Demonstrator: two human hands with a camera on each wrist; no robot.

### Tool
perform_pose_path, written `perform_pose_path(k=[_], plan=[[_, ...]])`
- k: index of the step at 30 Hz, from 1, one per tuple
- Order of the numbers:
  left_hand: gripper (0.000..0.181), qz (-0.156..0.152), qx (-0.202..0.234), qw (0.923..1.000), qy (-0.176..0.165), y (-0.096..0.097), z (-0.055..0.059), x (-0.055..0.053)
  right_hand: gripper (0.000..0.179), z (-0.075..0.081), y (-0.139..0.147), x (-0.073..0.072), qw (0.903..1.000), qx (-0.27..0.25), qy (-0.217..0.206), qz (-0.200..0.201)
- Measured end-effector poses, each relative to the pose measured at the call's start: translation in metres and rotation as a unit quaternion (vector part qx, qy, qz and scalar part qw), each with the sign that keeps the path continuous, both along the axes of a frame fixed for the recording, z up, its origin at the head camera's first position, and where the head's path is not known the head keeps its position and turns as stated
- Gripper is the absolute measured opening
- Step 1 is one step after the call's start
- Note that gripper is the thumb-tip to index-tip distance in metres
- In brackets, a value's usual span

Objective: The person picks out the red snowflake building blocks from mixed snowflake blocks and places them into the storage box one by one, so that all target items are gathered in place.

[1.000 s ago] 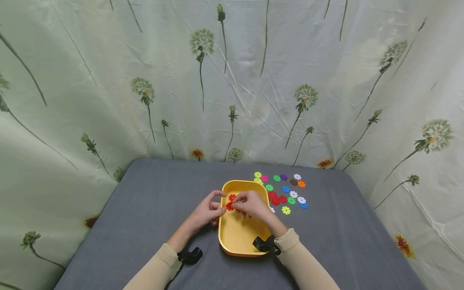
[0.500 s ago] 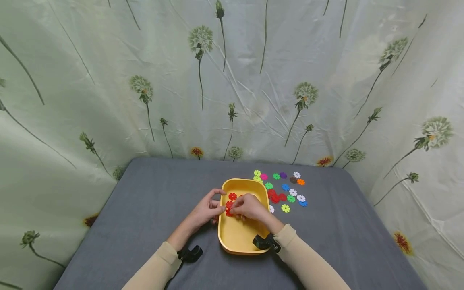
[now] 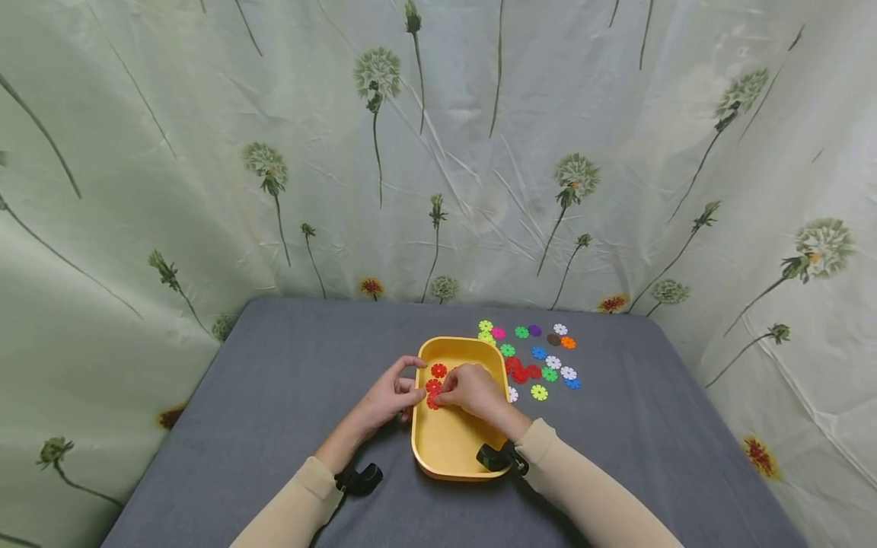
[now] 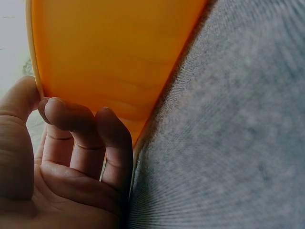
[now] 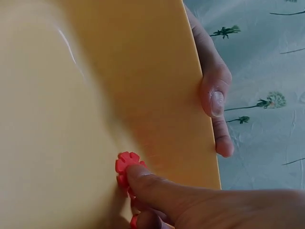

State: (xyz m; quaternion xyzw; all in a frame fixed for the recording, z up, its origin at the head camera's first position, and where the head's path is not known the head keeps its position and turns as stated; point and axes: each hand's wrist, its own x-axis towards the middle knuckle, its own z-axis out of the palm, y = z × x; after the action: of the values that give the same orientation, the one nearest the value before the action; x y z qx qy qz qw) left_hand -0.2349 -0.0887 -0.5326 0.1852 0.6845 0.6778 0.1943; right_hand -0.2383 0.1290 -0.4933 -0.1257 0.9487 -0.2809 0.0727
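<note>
The left hand (image 3: pixel 389 399) is gripping the left side of a yellow plastic tray (image 3: pixel 452 449) with rounded corners; in the left wrist view its curled fingers (image 4: pixel 114 138) are pressing against the outer wall, and the right wrist view is showing one of its fingertips overlapping the rim (image 5: pixel 208 100). The right hand (image 3: pixel 473 390) is reaching inside the tray and pinching a red flower-shaped plastic disc (image 5: pixel 123 167), its thumb lying over the disc's face. That disc is sitting near the tray's left wall; whether it is touching the tray's floor cannot be told. Just beyond it in the head view, two other red flower-shaped discs are lying in a short row along the same wall, a nearer one (image 3: pixel 434 387) and a farther one (image 3: pixel 438 371).

The tray is resting on a grey cloth-covered tabletop (image 3: pixel 329 342). Outside it, to the right and toward the far edge, more flower-shaped discs are lying scattered: a pile of red ones (image 3: pixel 519 373) close to the tray's wall, plus yellow-green (image 3: pixel 539 392), pink (image 3: pixel 498 332), purple (image 3: pixel 534 330), brown (image 3: pixel 553 339), orange (image 3: pixel 568 342), green, blue and white ones. The person is wearing beige sleeves (image 3: pixel 582 476) and a black device (image 3: pixel 361 481) on each wrist. Behind the tabletop, a pale curtain (image 3: pixel 308 91) printed with dandelions is hanging in soft folds.
</note>
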Motion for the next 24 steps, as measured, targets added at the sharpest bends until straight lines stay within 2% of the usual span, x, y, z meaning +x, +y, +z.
perform_pose_path(k=[7,12,17,21,24], plan=[[0.057,0.002,-0.003,1.0000,0.001,0.000,0.001,0.001,0.031,-0.001,-0.001,0.001,0.9999,0.016,0.002,0.005],[0.056,0.005,-0.007,1.0000,-0.004,-0.001,0.002,0.002,0.027,-0.001,-0.001,0.001,1.0000,0.000,-0.008,0.001],[0.054,0.002,-0.006,0.9999,-0.009,-0.001,-0.001,0.001,0.020,0.010,0.003,0.001,0.9946,-0.094,-0.018,-0.039],[0.054,0.006,-0.007,0.9998,-0.015,0.000,-0.001,0.000,0.019,0.027,0.013,0.004,0.9787,-0.186,-0.031,-0.082],[0.054,0.012,-0.011,0.9997,-0.018,0.000,-0.001,-0.001,0.020,0.038,0.027,0.008,0.9650,-0.241,-0.037,-0.096]])
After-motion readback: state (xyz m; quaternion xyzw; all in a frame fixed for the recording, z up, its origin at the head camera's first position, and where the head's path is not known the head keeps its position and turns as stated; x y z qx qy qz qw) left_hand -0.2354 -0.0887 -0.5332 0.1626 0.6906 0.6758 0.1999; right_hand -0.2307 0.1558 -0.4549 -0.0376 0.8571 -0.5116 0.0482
